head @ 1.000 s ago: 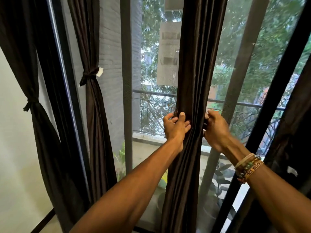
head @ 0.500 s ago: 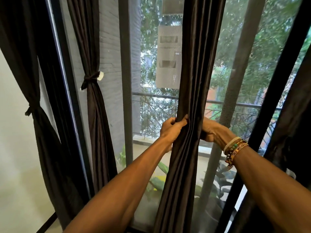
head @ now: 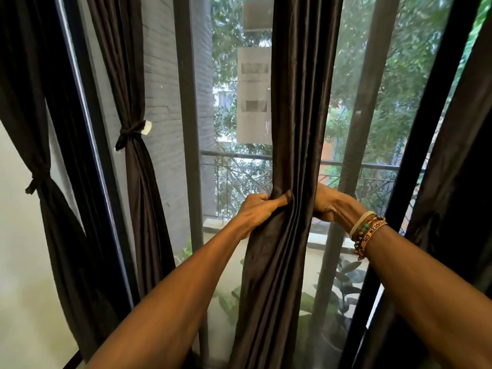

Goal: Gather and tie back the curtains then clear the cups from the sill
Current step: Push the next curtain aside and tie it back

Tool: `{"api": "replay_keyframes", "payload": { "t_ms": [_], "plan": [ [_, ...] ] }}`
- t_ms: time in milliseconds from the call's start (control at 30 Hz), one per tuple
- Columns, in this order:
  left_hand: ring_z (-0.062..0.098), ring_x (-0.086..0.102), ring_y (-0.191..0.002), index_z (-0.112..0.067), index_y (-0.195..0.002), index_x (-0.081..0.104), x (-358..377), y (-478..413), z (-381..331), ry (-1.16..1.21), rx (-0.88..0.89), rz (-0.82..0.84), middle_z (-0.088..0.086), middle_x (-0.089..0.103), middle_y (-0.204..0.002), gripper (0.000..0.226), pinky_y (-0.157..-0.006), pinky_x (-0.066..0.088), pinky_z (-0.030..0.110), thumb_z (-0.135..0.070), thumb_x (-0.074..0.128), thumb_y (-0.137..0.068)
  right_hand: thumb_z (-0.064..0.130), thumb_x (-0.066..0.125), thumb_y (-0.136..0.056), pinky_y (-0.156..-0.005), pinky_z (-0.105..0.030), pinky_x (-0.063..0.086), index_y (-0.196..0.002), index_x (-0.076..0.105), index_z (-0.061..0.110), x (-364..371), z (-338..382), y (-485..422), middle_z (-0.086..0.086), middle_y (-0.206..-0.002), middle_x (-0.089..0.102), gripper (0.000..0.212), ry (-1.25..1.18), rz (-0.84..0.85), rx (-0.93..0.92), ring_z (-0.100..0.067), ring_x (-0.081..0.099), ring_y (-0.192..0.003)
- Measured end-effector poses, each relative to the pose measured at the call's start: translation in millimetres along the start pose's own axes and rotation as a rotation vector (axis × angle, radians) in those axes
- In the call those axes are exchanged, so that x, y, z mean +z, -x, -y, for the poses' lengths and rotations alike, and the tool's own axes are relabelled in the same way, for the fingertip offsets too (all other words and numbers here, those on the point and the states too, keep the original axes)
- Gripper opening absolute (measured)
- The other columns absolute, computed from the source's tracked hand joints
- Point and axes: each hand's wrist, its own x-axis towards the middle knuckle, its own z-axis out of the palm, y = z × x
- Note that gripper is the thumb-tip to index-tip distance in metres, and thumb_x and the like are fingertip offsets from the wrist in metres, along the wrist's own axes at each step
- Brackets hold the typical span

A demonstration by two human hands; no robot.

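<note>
Dark satin curtain [head: 300,115] is being bunched before the window [head: 186,102], squeezed by curled fingers [head: 257,197] of the left hand [head: 255,213]. The right hand [head: 328,205] is being largely hidden behind it, its grip unclear, perhaps similar. Slippery folds could be escaping if pressure is eased before tying.

The curtain [head: 298,115] is dark cloth with a soft satin sheen — finely pleated, smooth.

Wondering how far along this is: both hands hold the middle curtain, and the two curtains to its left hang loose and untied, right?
Not quite. The left hand and right hand do hold the middle curtain, but the head view shows the far-left curtain and the second curtain beside it already cinched with knotted ties, not loose.
</note>
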Motion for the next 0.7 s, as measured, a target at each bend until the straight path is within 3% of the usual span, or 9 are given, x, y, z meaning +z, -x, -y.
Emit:
{"api": "replay_keyframes", "payload": {
  "t_ms": [67, 167, 233, 300, 367, 467, 600, 700],
  "plan": [
    [0.024, 0.071, -0.082, -0.006, -0.083, 0.069, -2.7, -2.2, -0.7, -0.083, 0.003, -0.001, 0.013, 0.075, -0.09, 0.099, -0.092, 0.054, 0.046, -0.095, 0.066, -0.039, 0.001, 0.059, -0.094, -0.073, -0.034, 0.062, -0.098, 0.069, 0.006, -0.6, 0.9, 0.6, -0.01, -0.094, 0.072, 0.012, 0.048, 0.041, 0.019, -0.021, 0.07, -0.08],
    [0.025, 0.071, -0.086, -0.004, -0.086, 0.069, -7.5, -6.8, -0.2, -0.12, -0.012, 0.042, 0.012, 0.074, -0.091, 0.109, -0.093, 0.053, 0.046, -0.098, 0.063, -0.032, -0.003, 0.058, -0.093, -0.079, -0.037, 0.06, -0.093, 0.068, 0.007, -1.9, 6.3, 3.6, -0.01, -0.093, 0.071, 0.014, 0.117, 0.07, 0.018, -0.021, 0.069, -0.079],
    [0.022, 0.07, -0.087, -0.009, -0.087, 0.063, -9.7, -2.6, -2.9, -0.095, -0.015, 0.093, 0.008, 0.073, -0.092, 0.099, -0.091, 0.054, 0.042, -0.094, 0.066, -0.037, -0.007, 0.057, -0.092, -0.088, -0.044, 0.057, -0.101, 0.067, -0.002, -1.8, 8.4, 3.5, -0.019, -0.102, 0.069, 0.014, 0.213, 0.076, 0.011, -0.029, 0.067, -0.091],
    [0.019, 0.072, -0.092, -0.009, -0.098, 0.067, -11.4, 1.5, -4.7, -0.041, -0.038, 0.185, 0.005, 0.075, -0.099, 0.088, -0.085, 0.058, 0.035, -0.084, 0.07, -0.052, -0.011, 0.056, -0.092, -0.092, -0.038, 0.056, -0.119, 0.06, -0.011, -0.5, 8.6, 1.7, -0.026, -0.118, 0.064, 0.028, 0.289, 0.066, -0.019, -0.035, 0.061, -0.106],
    [0.015, 0.072, -0.092, -0.018, -0.106, 0.069, -11.7, 3.7, -5.4, 0.029, -0.056, 0.252, 0.001, 0.075, -0.1, 0.072, -0.082, 0.057, 0.031, -0.073, 0.071, -0.059, -0.013, 0.053, -0.092, -0.081, -0.023, 0.058, -0.13, 0.054, -0.008, 1.3, 9.3, 3.9, -0.017, -0.114, 0.065, 0.038, 0.253, 0.054, -0.042, -0.029, 0.062, -0.103],
    [0.018, 0.072, -0.097, -0.023, -0.102, 0.069, -12.5, 4.7, -5.4, 0.001, -0.048, 0.25, 0.002, 0.074, -0.106, 0.058, -0.092, 0.055, 0.034, -0.072, 0.068, -0.07, -0.013, 0.048, -0.095, -0.085, -0.026, 0.052, -0.135, 0.048, -0.004, 1.9, 9.5, 9.1, -0.014, -0.122, 0.058, 0.041, 0.319, 0.031, -0.044, -0.027, 0.06, -0.107],
    [0.024, 0.072, -0.089, -0.006, -0.087, 0.07, -14.9, 2.8, -5.8, -0.104, 0.005, 0.125, 0.009, 0.075, -0.093, 0.096, -0.091, 0.056, 0.037, -0.093, 0.064, -0.045, -0.011, 0.055, -0.093, -0.098, -0.045, 0.051, -0.119, 0.058, -0.014, 2.0, 12.9, 11.8, -0.025, -0.121, 0.062, 0.026, 0.448, 0.069, -0.021, -0.035, 0.06, -0.112],
    [0.022, 0.059, -0.08, -0.014, -0.077, 0.054, -14.9, -1.4, -3.4, -0.125, 0.066, 0.09, 0.011, 0.06, -0.081, 0.097, -0.078, 0.045, 0.036, -0.098, 0.062, -0.03, 0.0, 0.05, -0.098, -0.088, -0.045, 0.054, -0.102, 0.065, -0.003, 6.6, 19.0, 18.9, -0.018, -0.099, 0.066, 0.015, 0.414, 0.082, 0.035, -0.032, 0.064, -0.091]
  ]
}}
